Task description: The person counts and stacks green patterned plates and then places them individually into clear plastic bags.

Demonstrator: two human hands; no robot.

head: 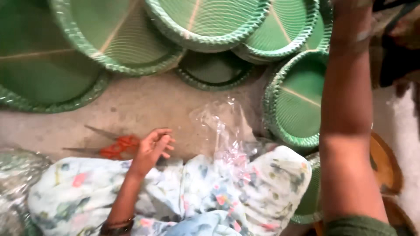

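Observation:
My left hand (pixel 153 147) rests on the concrete floor just beyond my knee, fingers loosely bent and apart, holding nothing. It lies right beside a pair of scissors with orange handles (pixel 117 147), whose blades point left. My right arm reaches up along the right side. Only the base of my right hand (pixel 350 11) shows at the top edge, above a bangle, and its fingers are cut off. It is over a stack of green leaf-patterned paper plates (pixel 293 102). A crumpled clear plastic bag (pixel 223 126) lies between my knees and the plates.
More stacks of green plates (pixel 118 35) fan across the top and left (pixel 39 74). A floral cloth (pixel 205 192) covers my lap. Brown plates (pixel 385 166) sit at the right, and shiny plastic wrap (pixel 15 183) lies at the lower left.

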